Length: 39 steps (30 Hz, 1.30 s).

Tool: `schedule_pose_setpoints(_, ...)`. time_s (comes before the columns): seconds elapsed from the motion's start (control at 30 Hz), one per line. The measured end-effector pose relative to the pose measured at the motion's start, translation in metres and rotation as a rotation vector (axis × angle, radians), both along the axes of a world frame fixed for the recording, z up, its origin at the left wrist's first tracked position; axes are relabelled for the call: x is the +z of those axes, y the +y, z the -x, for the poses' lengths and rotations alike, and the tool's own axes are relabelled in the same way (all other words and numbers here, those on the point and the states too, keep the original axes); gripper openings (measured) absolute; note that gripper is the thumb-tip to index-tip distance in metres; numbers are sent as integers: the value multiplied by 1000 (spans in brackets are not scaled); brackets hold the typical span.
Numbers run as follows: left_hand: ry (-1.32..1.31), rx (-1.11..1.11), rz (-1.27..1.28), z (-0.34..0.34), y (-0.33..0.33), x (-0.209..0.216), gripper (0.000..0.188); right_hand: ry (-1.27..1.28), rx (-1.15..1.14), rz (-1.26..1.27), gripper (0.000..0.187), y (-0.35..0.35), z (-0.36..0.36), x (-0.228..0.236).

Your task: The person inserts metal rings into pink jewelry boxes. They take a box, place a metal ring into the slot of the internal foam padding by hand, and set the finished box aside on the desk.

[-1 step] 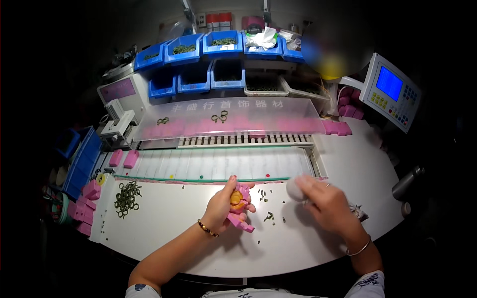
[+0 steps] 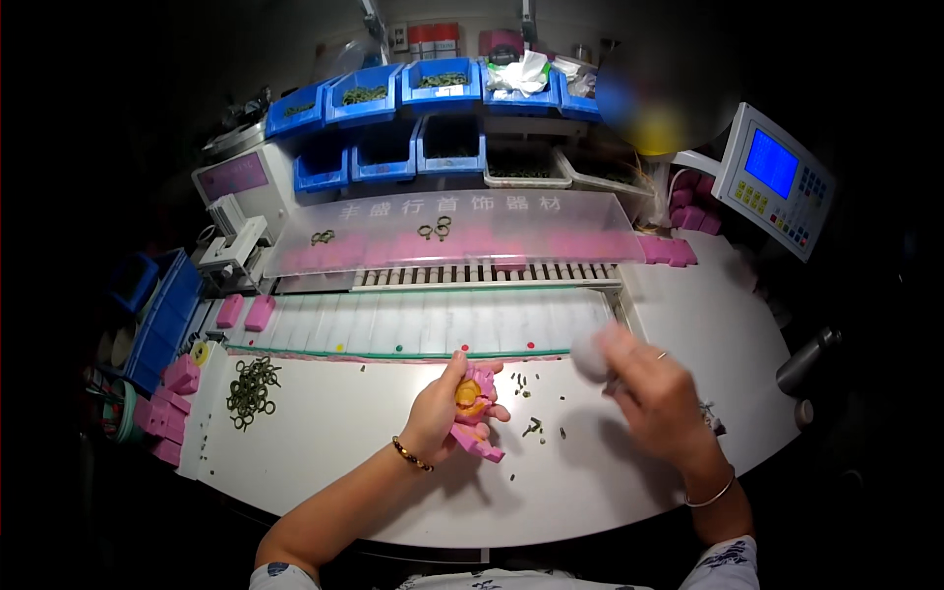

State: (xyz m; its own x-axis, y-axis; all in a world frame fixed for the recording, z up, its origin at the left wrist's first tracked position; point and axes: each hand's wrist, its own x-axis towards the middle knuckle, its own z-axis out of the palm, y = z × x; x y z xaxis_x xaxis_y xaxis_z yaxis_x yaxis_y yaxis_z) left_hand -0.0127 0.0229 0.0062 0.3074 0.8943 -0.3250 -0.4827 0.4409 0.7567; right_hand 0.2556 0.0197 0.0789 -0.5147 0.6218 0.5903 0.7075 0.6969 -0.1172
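Note:
In my left hand [image 2: 430, 411] lies a pink rubber-like mould [image 2: 479, 444], its jagged halves spread apart. A round orange-yellow inset [image 2: 468, 393] shows on its inner face. My left fingers curl round it from below, with the thumb along its edge. To the right, my right hand [image 2: 657, 403] holds a round whitish-grey ball [image 2: 591, 358] above the table, blurred by motion; its exact kind cannot be made out. Small dark metal-like bits [image 2: 533, 427] lie scattered on the white table between my hands.
A pile of dark green rings [image 2: 253, 395] lies at left on the white table [image 2: 344, 492]. Pink blocks [image 2: 162, 418] stack at the left edge. Beyond are a glass-topped strip [image 2: 442, 320], a clear cover [image 2: 551, 236], blue bins [image 2: 450, 143] and a control panel [image 2: 777, 182] at right.
My right hand has shifted slightly away from me and to the right with the whitish ball. My left hand and the pink mould have hardly moved.

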Motion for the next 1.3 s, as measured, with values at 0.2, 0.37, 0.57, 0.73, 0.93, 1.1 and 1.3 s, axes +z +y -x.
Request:
schedule_pose_setpoints(0.2, 144, 87, -437, -21, -13, 14, 52, -163, 305, -137, 43, -31, 64, -16)
schedule_pose_setpoints(0.37, 319, 109, -506, -11, -27, -1, 45, -177, 399, -1, 48, -33, 58, -3)
schedule_pose_setpoints(0.57, 191, 88, -324, -5, -24, 24, 43, -18, 231, -162, 44, -38, 68, 17)
schedule_pose_setpoints(0.73, 78, 59, -548, -3, -25, -6, 41, -252, 356, -12, 45, -53, 70, -24)
schedule_pose_setpoints(0.93, 116, 250, -439, 17, -15, -2, 36, -385, 202, 150, 49, -35, 33, -23)
schedule_pose_setpoints(1.1, -40, 199, -299, 15, -12, 2, 48, -388, -8, 253, 47, -18, 18, -27)
schedule_pose_setpoints(1.3, -179, 170, -283, -11, -10, 6, 58, 388, 264, 764, 53, 4, 63, -29)
